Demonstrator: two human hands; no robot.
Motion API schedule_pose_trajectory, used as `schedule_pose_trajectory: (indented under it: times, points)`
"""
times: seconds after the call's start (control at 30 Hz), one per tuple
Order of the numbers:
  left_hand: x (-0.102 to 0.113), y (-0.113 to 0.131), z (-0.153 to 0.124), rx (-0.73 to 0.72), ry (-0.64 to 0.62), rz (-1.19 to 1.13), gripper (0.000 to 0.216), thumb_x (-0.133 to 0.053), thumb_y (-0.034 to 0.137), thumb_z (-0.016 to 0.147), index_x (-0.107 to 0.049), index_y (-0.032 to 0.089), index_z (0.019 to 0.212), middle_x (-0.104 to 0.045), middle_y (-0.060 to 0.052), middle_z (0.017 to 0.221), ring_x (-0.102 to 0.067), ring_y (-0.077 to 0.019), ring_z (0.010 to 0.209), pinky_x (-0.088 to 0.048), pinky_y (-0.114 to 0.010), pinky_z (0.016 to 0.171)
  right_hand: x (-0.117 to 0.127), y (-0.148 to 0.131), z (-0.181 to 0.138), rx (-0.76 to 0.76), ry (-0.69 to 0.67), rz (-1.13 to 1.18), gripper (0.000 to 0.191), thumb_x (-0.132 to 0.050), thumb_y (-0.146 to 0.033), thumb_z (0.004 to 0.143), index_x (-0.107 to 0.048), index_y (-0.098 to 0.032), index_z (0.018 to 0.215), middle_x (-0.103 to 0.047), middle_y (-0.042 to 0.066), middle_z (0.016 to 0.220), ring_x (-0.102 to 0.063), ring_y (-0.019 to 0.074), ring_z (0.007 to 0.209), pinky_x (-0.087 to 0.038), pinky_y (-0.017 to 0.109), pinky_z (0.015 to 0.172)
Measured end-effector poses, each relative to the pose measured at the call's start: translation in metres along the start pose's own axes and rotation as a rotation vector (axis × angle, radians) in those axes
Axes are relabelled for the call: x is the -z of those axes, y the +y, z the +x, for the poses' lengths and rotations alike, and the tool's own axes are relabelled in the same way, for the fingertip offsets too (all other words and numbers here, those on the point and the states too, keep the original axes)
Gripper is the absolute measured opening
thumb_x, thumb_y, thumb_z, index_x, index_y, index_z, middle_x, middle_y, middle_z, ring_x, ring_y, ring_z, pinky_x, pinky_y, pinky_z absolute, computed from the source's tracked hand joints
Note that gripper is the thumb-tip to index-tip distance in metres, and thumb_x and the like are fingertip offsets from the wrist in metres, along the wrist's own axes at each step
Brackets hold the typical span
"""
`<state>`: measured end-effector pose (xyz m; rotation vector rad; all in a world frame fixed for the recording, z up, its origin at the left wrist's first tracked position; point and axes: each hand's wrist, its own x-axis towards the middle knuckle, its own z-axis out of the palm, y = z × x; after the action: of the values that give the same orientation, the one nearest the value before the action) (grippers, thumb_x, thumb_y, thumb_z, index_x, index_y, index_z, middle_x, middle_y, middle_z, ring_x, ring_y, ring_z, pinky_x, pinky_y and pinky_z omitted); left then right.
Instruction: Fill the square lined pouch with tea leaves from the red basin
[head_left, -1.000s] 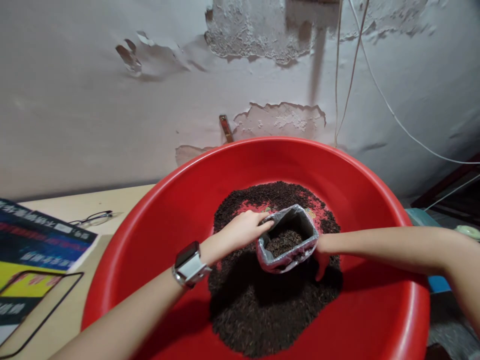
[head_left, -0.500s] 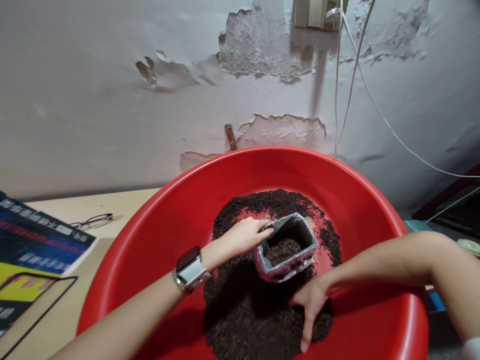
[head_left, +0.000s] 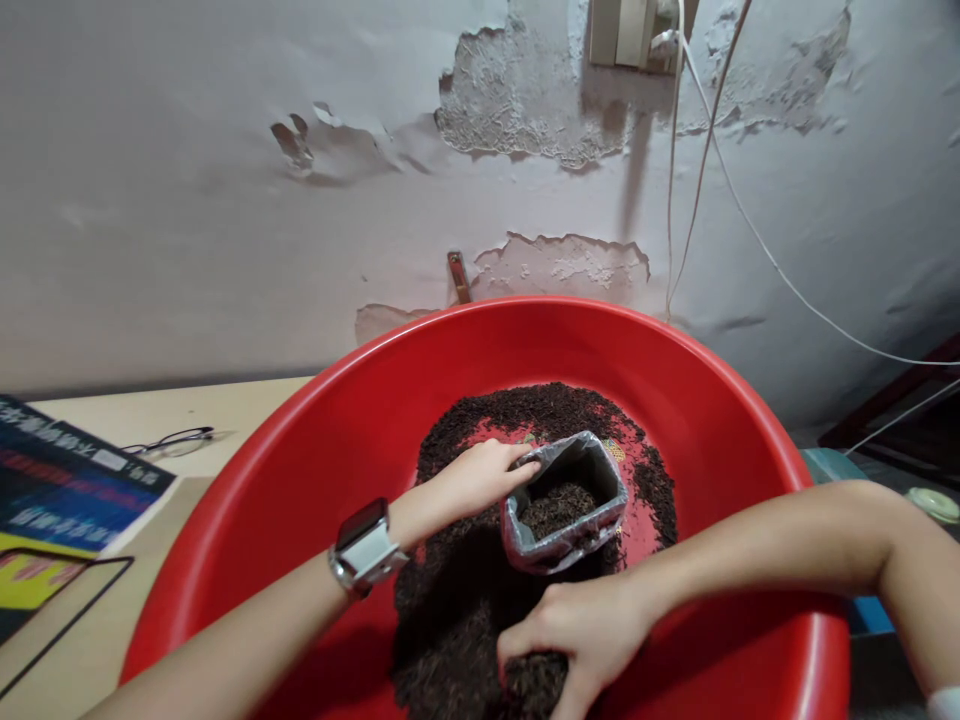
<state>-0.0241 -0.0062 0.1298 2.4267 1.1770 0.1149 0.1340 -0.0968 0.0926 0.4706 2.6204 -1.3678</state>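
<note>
A box lined with a silvery foil bag [head_left: 510, 535] stands in a large red plastic tub [head_left: 375, 400], partly filled with dark loose leaves [head_left: 559, 508]. My left hand [head_left: 491, 470] grips the box's upper left edge, the thumb over the rim. Below the box, my right hand [head_left: 585, 625] is sunk in the pile of dark loose leaves [head_left: 450, 660], which look like dried tea. Its fingers curl round a clump of them; some fingertips are hidden. A watch [head_left: 366, 545] sits on my left wrist.
On the pale table [head_left: 247, 395] left of the tub lie eyeglasses [head_left: 171, 440], a printed booklet [head_left: 67, 480] and a thin black frame [head_left: 82, 610]. White cables [head_left: 750, 215] hang from a socket [head_left: 641, 35] on the peeling wall. A red clip-like piece [head_left: 458, 277] is behind the tub.
My right hand has moved left and toward me, from spread over the leaves to curled round a clump. The left hand keeps its hold on the box, and the view shifts slightly.
</note>
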Motion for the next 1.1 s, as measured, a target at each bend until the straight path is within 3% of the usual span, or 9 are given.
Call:
schedule_pose_trajectory:
  times: [0.17, 0.33, 0.47, 0.57, 0.63, 0.73, 0.8, 0.97, 1.1]
  points:
    - [0.000, 0.001, 0.000, 0.005, 0.023, 0.014, 0.035, -0.037, 0.039, 0.087, -0.064, 0.019, 0.099, -0.068, -0.005, 0.091, -0.062, -0.0184, 0.076, -0.041, -0.023, 0.067, 0.045, -0.027, -0.021, 0.148, 0.260, -0.021, 0.034, -0.067, -0.028, 0.071, -0.051, -0.017, 0.099, -0.061, -0.001, 0.085, -0.056, 0.0103, 0.076, -0.041, 0.017, 0.069]
    - [-0.005, -0.006, 0.003, -0.032, 0.018, 0.001, 0.029, -0.039, 0.034, 0.083, -0.064, 0.020, 0.091, -0.069, -0.005, 0.094, -0.063, -0.0196, 0.082, -0.042, -0.024, 0.069, 0.068, -0.027, -0.029, 0.040, 0.600, -0.360, 0.034, -0.065, -0.026, 0.071, -0.049, -0.013, 0.098, -0.058, 0.008, 0.097, -0.054, 0.0164, 0.085, -0.042, 0.027, 0.074]
    - [-0.007, -0.010, 0.005, -0.015, 0.012, -0.007, 0.030, -0.041, 0.035, 0.082, -0.063, 0.021, 0.095, -0.068, -0.005, 0.097, -0.062, -0.0203, 0.085, -0.042, -0.025, 0.073, 0.064, -0.015, -0.023, -0.040, 0.612, -0.702, 0.036, -0.057, -0.032, 0.077, -0.049, -0.010, 0.104, -0.056, 0.015, 0.104, -0.052, 0.0207, 0.090, -0.042, 0.033, 0.075]
    - [-0.006, -0.007, 0.003, 0.007, -0.003, -0.022, 0.033, -0.041, 0.040, 0.083, -0.064, 0.020, 0.097, -0.069, -0.004, 0.093, -0.062, -0.0192, 0.081, -0.043, -0.024, 0.071, 0.053, -0.014, -0.019, 0.072, 0.614, -0.878, 0.028, -0.048, -0.032, 0.082, -0.052, -0.011, 0.100, -0.055, 0.013, 0.105, -0.047, 0.0220, 0.100, -0.038, 0.037, 0.083]
    - [-0.003, -0.003, 0.001, 0.021, 0.015, -0.024, 0.035, -0.038, 0.041, 0.086, -0.064, 0.019, 0.095, -0.069, -0.004, 0.090, -0.062, -0.0182, 0.078, -0.042, -0.023, 0.069, 0.043, -0.017, -0.017, 0.227, 0.559, -0.966, 0.024, -0.042, -0.031, 0.085, -0.054, -0.013, 0.097, -0.054, 0.011, 0.105, -0.046, 0.0211, 0.099, -0.036, 0.037, 0.085]
    - [0.000, 0.002, -0.001, 0.011, 0.030, -0.026, 0.036, -0.036, 0.040, 0.087, -0.063, 0.020, 0.099, -0.068, -0.004, 0.096, -0.061, -0.0175, 0.081, -0.042, -0.023, 0.070, 0.020, -0.014, -0.010, 0.454, 0.343, -0.994, 0.027, -0.038, -0.034, 0.088, -0.056, -0.015, 0.094, -0.055, 0.008, 0.100, -0.050, 0.0170, 0.085, -0.040, 0.032, 0.075]
    - [0.001, 0.003, -0.002, 0.014, 0.013, -0.018, 0.036, -0.037, 0.040, 0.088, -0.063, 0.020, 0.102, -0.067, -0.005, 0.099, -0.061, -0.0177, 0.084, -0.042, -0.022, 0.071, 0.002, -0.002, -0.006, 0.477, 0.200, -0.939, 0.031, -0.040, -0.038, 0.087, -0.055, -0.015, 0.103, -0.054, 0.008, 0.105, -0.051, 0.0160, 0.082, -0.042, 0.029, 0.067]
    - [0.000, 0.001, 0.000, 0.012, -0.007, -0.002, 0.037, -0.037, 0.040, 0.088, -0.061, 0.020, 0.107, -0.066, -0.005, 0.103, -0.061, -0.0189, 0.089, -0.042, -0.023, 0.076, -0.023, 0.049, -0.007, 0.046, -0.082, -0.765, 0.075, -0.063, -0.043, 0.069, -0.036, -0.015, 0.133, -0.034, 0.019, 0.136, -0.042, 0.0331, 0.117, -0.045, 0.044, 0.083]
    - [-0.001, 0.001, 0.000, 0.019, -0.007, 0.015, 0.039, -0.036, 0.041, 0.088, -0.061, 0.020, 0.108, -0.066, -0.006, 0.103, -0.061, -0.0197, 0.089, -0.042, -0.024, 0.076, -0.028, 0.064, -0.009, -0.124, -0.142, -0.604, 0.083, -0.067, -0.029, 0.063, -0.030, -0.014, 0.137, -0.021, 0.019, 0.144, -0.026, 0.0374, 0.128, -0.036, 0.050, 0.096]
